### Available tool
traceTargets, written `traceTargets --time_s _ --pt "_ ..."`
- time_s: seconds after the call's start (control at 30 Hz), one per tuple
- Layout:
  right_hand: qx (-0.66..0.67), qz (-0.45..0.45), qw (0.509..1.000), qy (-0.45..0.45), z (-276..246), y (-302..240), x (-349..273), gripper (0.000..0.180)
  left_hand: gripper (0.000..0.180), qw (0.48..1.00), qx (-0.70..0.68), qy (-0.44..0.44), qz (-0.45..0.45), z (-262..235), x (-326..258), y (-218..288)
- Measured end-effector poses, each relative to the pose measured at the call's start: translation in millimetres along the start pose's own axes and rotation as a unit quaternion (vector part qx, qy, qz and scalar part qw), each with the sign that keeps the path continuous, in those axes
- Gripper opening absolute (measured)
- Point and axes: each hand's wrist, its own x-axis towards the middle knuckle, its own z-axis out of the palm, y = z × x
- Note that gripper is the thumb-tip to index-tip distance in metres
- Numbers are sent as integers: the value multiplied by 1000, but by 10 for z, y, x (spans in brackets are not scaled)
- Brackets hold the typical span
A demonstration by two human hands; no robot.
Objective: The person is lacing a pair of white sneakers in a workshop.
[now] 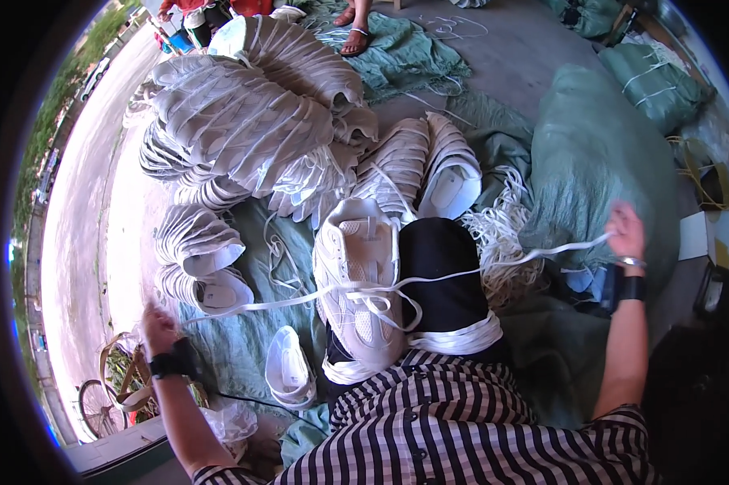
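A long white shoelace point(534, 255) stretches across in front of me, pulled out wide between my two hands. My left hand point(160, 330) is closed around one end at the far left. Over by the big green sack, my right hand point(625, 233) pinches the other end. A pale sneaker point(358, 242) rests on my lap, its toe toward me. The lace passes over it, and loose loops lie on its front part. White laces point(461, 335) are bundled across my black-clad right leg, with more point(348, 372) beside the shoe's toe.
Stacks of nested pale shoes point(243, 121) rise ahead on green sheeting point(251, 356), with smaller stacks point(202, 242) at left. One white shoe point(290, 368) lies near my left side. Tangled laces point(502, 222) and a bulging green sack point(591, 153) are at right. A person's feet point(356, 36) are beyond.
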Motion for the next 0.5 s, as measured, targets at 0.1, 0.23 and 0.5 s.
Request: traceTargets --time_s 0.1,0.23,0.5 --pt "-119 54 990 -48 1270 964 -379 18 10 979 97 -179 -1 1110 -1156 -213" --pt "-394 124 867 -280 2233 1646 -801 15 28 798 303 -493 172 1737 -1987 -529" --pt "-541 54 731 -412 2592 2212 -1145 18 21 674 433 -422 425 2159 -2530 -939"
